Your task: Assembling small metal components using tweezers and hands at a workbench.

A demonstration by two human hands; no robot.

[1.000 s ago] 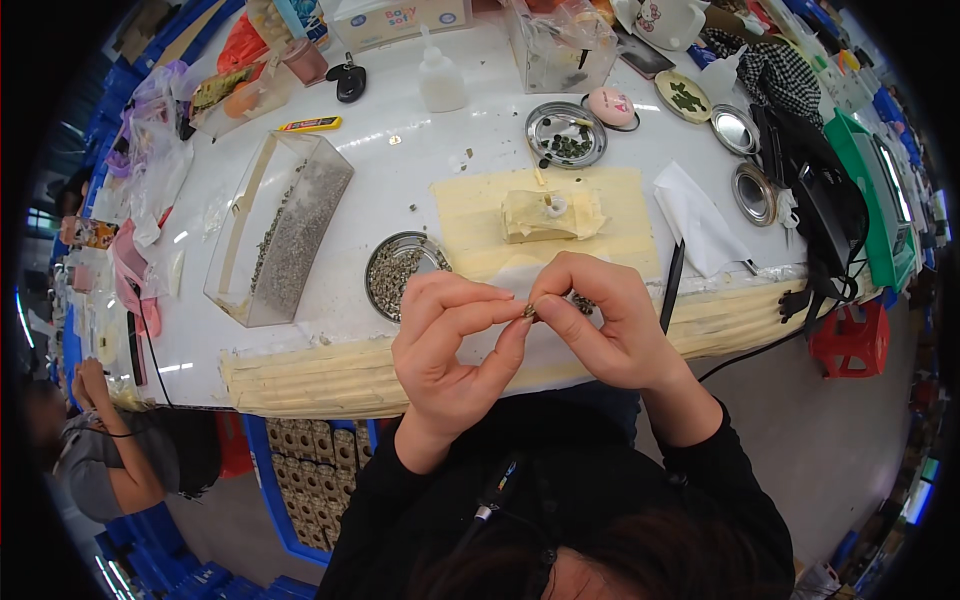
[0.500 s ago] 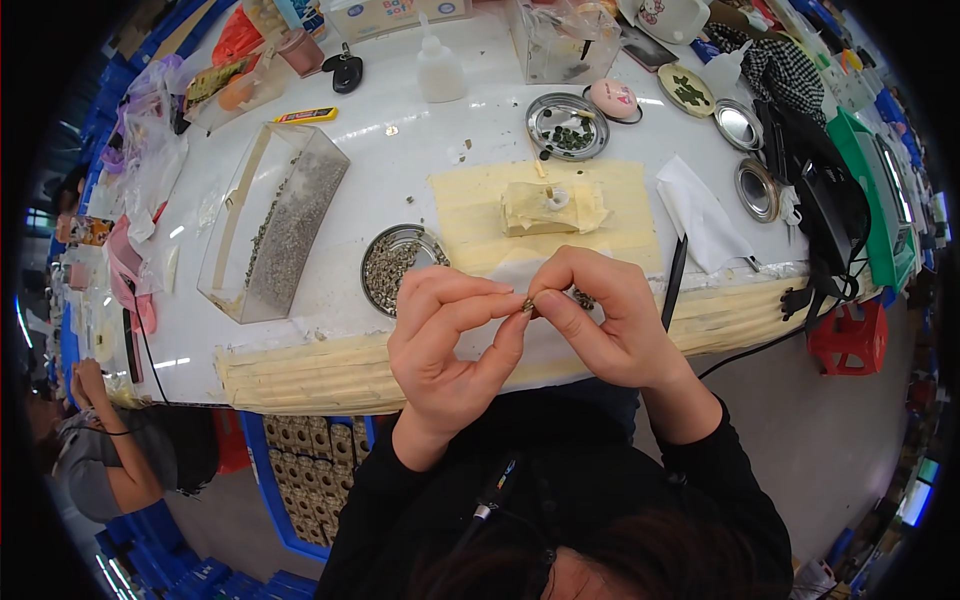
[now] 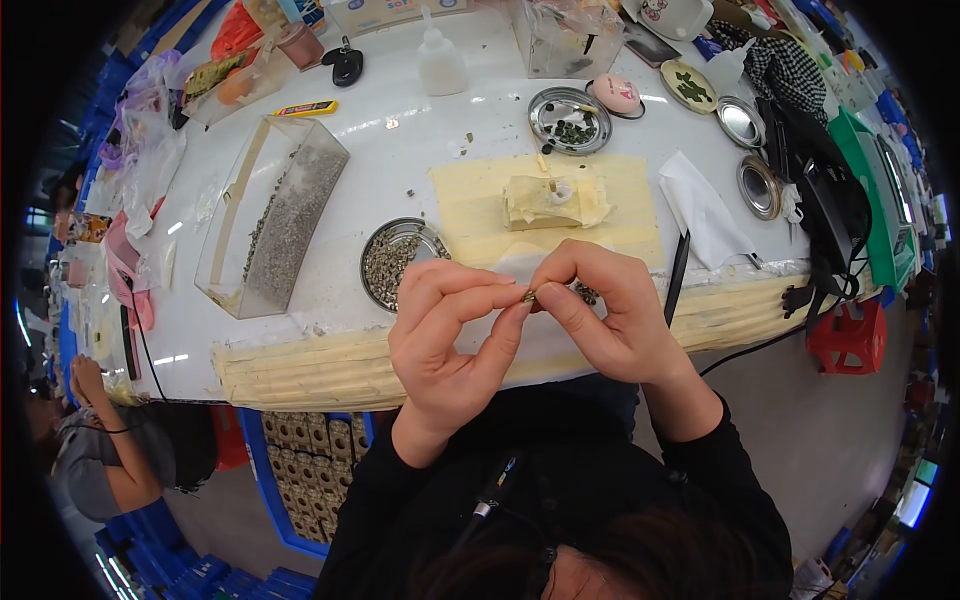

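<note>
Above the table's front edge, the thumb and forefinger of my left hand (image 3: 450, 340) pinch a tiny metallic-looking piece (image 3: 529, 296). My right hand (image 3: 605, 315) pinches at the same piece from the other side, so the fingertips of both hands meet around it. The piece is too small and too covered for me to tell its kind. Just behind my left hand stands a round metal dish (image 3: 432, 240) with many small grey-brown metal parts (image 3: 388, 262). More such parts (image 3: 584, 292) show partly behind my right fingers.
A tape-wrapped block (image 3: 540, 208) sits on yellow taped paper (image 3: 460, 185). Left lies a clear box (image 3: 222, 235) of small parts. Behind are a dish of dark green pieces (image 3: 570, 132) and a white squeeze bottle (image 3: 441, 65). A white cloth (image 3: 700, 215) lies right; another person (image 3: 120, 450) sits left.
Both hands keep their pinch at nearly the same place, with only slight finger movement. The whole view has shifted a little.
</note>
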